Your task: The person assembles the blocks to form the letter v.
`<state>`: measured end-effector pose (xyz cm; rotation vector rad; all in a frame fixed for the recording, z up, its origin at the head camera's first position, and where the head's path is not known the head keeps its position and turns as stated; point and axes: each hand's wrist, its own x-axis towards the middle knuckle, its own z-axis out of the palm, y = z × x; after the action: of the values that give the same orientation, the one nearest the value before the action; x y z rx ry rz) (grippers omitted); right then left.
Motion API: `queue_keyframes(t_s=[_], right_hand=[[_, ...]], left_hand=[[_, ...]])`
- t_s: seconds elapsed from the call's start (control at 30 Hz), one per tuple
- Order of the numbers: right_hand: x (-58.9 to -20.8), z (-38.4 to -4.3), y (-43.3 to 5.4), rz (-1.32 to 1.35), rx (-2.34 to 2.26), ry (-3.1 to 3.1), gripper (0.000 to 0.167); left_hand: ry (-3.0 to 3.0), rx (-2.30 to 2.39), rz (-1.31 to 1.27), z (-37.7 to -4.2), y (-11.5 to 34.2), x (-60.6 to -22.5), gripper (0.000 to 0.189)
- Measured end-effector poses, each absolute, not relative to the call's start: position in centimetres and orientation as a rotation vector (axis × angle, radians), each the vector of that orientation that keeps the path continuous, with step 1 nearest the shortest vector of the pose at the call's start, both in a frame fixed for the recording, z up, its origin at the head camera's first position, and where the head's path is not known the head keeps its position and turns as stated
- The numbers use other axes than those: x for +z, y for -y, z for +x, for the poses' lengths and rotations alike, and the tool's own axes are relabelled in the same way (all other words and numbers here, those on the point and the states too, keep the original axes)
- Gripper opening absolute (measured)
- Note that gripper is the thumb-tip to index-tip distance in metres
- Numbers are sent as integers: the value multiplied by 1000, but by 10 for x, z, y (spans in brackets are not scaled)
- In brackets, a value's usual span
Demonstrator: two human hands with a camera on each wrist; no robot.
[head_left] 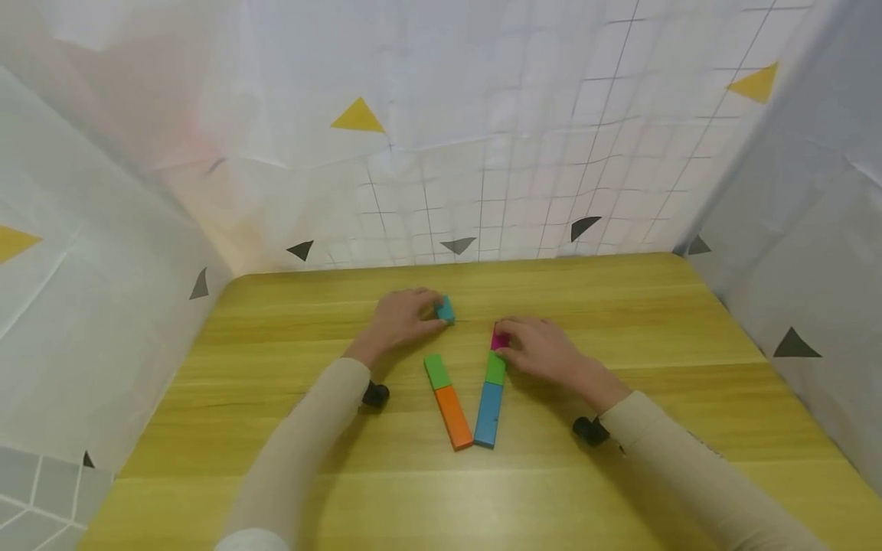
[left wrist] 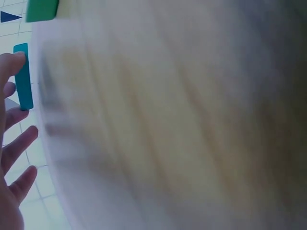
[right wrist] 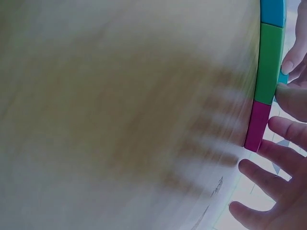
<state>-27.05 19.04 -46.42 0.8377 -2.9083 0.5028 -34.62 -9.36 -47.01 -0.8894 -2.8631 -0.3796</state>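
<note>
My left hand [head_left: 405,315] pinches a small teal block [head_left: 445,310] between thumb and fingertips, towards the far side of the table. In the left wrist view, the thumb lies on the teal block [left wrist: 23,76] near one end and a fingertip meets the other end. My right hand [head_left: 540,348] grips a magenta block [head_left: 499,341], which partly hides under its fingers. The magenta block [right wrist: 257,126] touches the end of a green block [head_left: 495,368], and a blue block [head_left: 488,413] continues that row towards me.
Left of that row, a second green block [head_left: 437,371] and an orange block [head_left: 453,417] form a slanted row. Both rows meet at their near ends in a V on the wooden table [head_left: 441,497]. White patterned sheets [head_left: 441,184] enclose the table's back and sides.
</note>
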Motion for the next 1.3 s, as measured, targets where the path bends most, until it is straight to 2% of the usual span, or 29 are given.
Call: queue_keyframes(t_s=[0.77,1.3], right_hand=[[-462,-269,-190,792,489,2950,30],[-461,-268,-190,806,470,2950,28]], left_hand=[[2924,-363,-817,-331,116,-461,40],[2884,-353,-817,-318,128,-461,38]])
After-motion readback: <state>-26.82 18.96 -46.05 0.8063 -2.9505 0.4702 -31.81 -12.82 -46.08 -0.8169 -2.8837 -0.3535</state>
